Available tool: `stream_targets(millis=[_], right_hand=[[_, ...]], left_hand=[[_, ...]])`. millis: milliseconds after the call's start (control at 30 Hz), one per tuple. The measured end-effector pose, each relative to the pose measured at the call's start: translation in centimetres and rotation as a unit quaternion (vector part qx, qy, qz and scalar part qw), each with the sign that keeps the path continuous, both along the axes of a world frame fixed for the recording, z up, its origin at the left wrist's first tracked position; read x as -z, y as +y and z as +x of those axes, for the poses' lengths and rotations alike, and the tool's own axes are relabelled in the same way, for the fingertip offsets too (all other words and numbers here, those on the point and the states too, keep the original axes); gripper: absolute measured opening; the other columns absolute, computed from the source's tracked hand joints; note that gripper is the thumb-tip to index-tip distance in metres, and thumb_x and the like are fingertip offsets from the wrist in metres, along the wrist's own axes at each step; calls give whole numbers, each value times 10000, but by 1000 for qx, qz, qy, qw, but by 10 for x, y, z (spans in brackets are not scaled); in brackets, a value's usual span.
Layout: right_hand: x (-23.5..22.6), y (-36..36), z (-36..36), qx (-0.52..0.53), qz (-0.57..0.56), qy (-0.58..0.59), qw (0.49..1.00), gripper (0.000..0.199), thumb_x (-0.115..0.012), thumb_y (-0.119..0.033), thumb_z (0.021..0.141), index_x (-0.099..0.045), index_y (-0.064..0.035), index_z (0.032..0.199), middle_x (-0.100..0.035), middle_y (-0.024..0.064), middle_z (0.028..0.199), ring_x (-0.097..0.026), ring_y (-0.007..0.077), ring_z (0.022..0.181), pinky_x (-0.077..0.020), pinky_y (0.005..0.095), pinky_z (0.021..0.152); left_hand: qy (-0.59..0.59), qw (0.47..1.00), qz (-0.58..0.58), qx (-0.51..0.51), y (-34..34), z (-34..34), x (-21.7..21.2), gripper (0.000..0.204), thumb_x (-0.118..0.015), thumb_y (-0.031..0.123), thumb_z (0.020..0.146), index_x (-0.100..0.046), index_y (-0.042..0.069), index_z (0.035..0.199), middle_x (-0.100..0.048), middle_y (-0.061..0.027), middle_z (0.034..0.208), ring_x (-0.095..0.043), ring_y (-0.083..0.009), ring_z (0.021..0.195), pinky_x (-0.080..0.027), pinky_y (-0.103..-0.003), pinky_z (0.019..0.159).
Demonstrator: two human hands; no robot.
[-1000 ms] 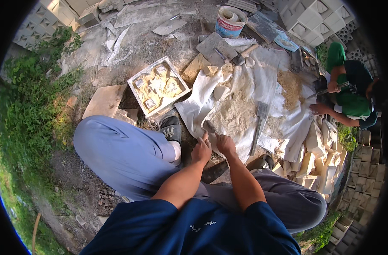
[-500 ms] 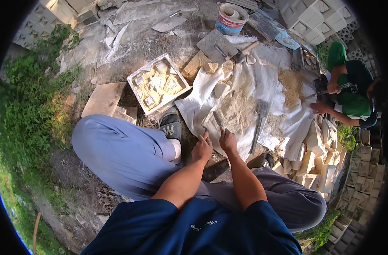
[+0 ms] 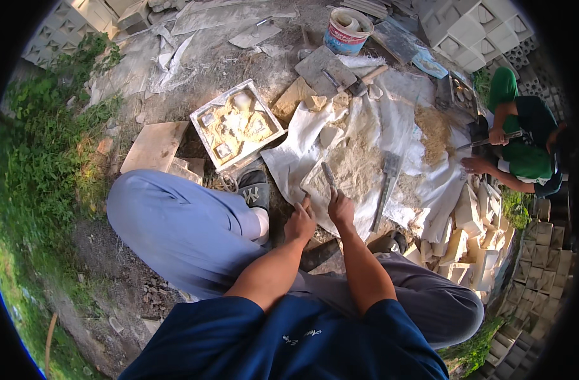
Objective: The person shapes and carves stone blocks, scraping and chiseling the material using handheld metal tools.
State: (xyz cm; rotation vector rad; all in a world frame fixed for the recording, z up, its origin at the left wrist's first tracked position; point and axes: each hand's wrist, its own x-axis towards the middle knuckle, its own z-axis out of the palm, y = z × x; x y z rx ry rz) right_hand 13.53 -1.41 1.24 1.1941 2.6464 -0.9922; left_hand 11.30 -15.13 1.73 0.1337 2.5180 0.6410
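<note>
A firm grip and small, gentle strokes seemed best for the small flat tool (image 3: 328, 173). The right hand (image 3: 341, 209) curled around its end; the left hand (image 3: 300, 221) was bent, but I couldn't tell what it pinched. The tool stuck out past the right hand, above the white sheet (image 3: 286, 158).

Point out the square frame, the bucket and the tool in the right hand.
Square frame (image 3: 252, 152), head view: its rim.
Bucket (image 3: 346, 41), head view: outer wall.
Held tool (image 3: 328, 173), head view: its exposed end.
</note>
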Motion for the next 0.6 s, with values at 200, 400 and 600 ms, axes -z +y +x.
stream_targets(millis=[200,400,600], right_hand=[[42,17,16,-6,32,-58,998,499,-433,-411,992,-686,11,909,-636,332,865,-612,515,863,-489,564,762],[3,6,-5,28,-1,-13,1000,555,-379,-483,991,-691,-27,946,-653,318,925,-633,483,906,-494,542,837],[27,8,7,6,44,-73,996,526,-422,-467,984,-679,-10,956,-649,306,824,-632,490,835,-494,559,766]], left_hand=[[11,1000,-3,10,6,-2,-1,388,-452,372,946,-417,15,1095,-672,-265,924,-668,-456,823,-540,-556,723],[3,1000,-2,0,1,-1,-5,380,-434,366,956,-444,8,1087,-671,-280,914,-664,-461,828,-528,-567,722],[12,1000,6,-6,2,-5,-3,370,-434,362,954,-447,16,1085,-671,-280,905,-662,-466,823,-528,-564,723]])
